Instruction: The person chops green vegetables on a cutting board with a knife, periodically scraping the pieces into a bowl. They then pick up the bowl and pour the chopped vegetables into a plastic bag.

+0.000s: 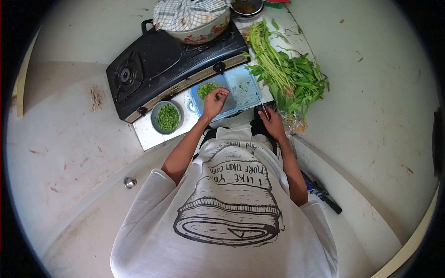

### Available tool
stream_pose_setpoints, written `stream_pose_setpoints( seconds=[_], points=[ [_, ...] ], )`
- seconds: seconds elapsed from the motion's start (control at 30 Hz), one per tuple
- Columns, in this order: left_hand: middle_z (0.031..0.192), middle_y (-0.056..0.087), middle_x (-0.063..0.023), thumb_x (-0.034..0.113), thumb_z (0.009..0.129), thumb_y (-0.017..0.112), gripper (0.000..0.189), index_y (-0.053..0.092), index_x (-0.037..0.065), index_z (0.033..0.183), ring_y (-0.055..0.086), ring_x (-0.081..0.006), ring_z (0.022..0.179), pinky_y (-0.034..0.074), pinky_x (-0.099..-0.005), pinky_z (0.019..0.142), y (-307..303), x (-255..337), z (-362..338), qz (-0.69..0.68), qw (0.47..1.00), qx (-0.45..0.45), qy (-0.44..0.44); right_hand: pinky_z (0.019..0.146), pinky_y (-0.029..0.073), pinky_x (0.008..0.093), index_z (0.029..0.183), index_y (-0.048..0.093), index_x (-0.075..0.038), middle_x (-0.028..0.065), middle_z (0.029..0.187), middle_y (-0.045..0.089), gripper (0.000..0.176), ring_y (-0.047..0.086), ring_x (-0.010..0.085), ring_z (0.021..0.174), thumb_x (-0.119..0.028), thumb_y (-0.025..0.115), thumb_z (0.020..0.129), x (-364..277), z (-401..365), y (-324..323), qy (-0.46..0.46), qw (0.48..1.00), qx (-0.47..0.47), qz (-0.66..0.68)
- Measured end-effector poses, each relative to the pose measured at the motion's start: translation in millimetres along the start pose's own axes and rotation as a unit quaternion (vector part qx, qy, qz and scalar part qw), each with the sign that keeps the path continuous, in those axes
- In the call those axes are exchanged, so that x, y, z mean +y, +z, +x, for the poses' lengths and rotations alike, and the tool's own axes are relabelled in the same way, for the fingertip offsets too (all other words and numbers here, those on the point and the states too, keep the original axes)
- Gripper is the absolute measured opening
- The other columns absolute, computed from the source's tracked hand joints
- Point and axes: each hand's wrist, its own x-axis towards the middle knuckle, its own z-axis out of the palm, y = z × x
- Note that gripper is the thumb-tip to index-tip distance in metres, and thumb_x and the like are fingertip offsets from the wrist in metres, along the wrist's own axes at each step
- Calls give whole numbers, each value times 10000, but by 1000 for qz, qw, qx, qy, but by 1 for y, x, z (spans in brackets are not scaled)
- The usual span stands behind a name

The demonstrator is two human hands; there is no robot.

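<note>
My left hand (pixel 214 103) is over a blue cutting board (pixel 248 92), its fingers curled together. Whatever they may hold is hidden. Just beyond these fingers lies a small heap of chopped green vegetable (pixel 206 89), and wet green scraps dot the board's right half. At the board's right corner, my right hand (pixel 272 121) is closed around a knife (pixel 265 111) with its thin blade pointing away from me. To the left of the board stands a grey bowl (pixel 154 121) holding more chopped greens (pixel 167 117).
A black gas stove (pixel 160 65) stands behind the board, bearing a floral pot (pixel 204 34) covered by a checked cloth (pixel 190 14). Long-stemmed leafy greens (pixel 292 76) pile up on the right. At the back is a metal bowl (pixel 248 7) with brownish contents.
</note>
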Motion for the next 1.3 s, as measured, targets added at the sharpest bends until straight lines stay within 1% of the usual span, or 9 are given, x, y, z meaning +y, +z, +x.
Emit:
stream_pose_setpoints(
  seconds=[0.07, 0.3, 0.43, 0.67, 0.8, 0.9, 1.0, 1.2, 1.3],
  points=[
    [972, 746, -37, 46, 976, 659, 121, 743, 31, 1061, 653, -103, 875, 516, -260, 802, -16, -11, -16, -20, 999, 38, -25, 657, 491, 460, 1027, 676, 22, 229, 765, 671, 434, 653, 378, 677, -412, 681, 1007, 1, 8, 7, -15, 1000, -14, 3],
    [949, 750, -38, 29, 954, 699, 121, 711, 22, 1075, 658, -109, 850, 532, -263, 811, -42, -43, -67, -77, 984, 131, -90, 640, 475, 462, 978, 657, 28, 233, 750, 659, 437, 636, 361, 651, -408, 677, 1012, -18, 34, 15, -36, 996, -79, -21],
    [941, 759, -60, 83, 921, 758, 109, 753, 18, 1009, 657, -139, 847, 525, -293, 790, -41, -37, -77, -12, 975, 181, -127, 644, 480, 462, 957, 659, 24, 239, 736, 653, 426, 641, 369, 647, -399, 681, 1008, -22, 41, 14, -41, 992, -114, -47],
    [976, 757, -96, 128, 890, 786, 95, 779, 53, 949, 664, -243, 854, 533, -346, 800, -28, -36, -76, 47, 961, 264, -64, 652, 484, 472, 954, 653, 22, 244, 735, 649, 407, 660, 389, 668, -380, 689, 1000, -23, 49, 18, -65, 986, -134, -73],
    [947, 720, -95, 116, 879, 778, 57, 767, 76, 919, 639, -267, 849, 520, -390, 803, -18, -41, -73, 97, 965, 236, -67, 658, 482, 471, 961, 653, 20, 243, 749, 654, 394, 654, 386, 679, -370, 690, 1000, -27, 50, 21, -81, 985, -138, -68],
    [979, 692, -87, 117, 892, 762, 59, 745, 82, 937, 625, -296, 904, 497, -421, 835, -21, -39, -78, 229, 954, 194, 4, 662, 478, 471, 965, 649, 20, 240, 757, 655, 392, 645, 389, 685, -369, 688, 1002, -28, 50, 20, -68, 985, -149, -62],
    [1005, 662, -84, 115, 908, 743, 69, 723, 74, 961, 614, -317, 964, 479, -438, 862, -24, -36, -83, 287, 942, 164, 63, 666, 481, 480, 966, 648, 16, 245, 772, 664, 388, 650, 410, 702, -369, 680, 1006, -26, 49, 20, -71, 983, -160, -63],
    [993, 656, -141, 64, 917, 725, 82, 721, 17, 984, 620, -349, 911, 509, -458, 821, -29, -38, -82, 280, 944, 124, 127, 718, 522, 533, 999, 664, -13, 257, 829, 701, 384, 690, 471, 809, -396, 645, 1020, -13, 45, 30, -138, 965, -191, -117],
    [957, 635, -131, 92, 934, 706, 79, 706, 20, 967, 613, -353, 904, 510, -457, 822, -29, -39, -83, 254, 954, 119, 108, 730, 545, 562, 1042, 663, -27, 266, 826, 706, 388, 695, 491, 812, -412, 619, 1026, -11, 43, 39, -165, 949, -223, -152]
  ],
)
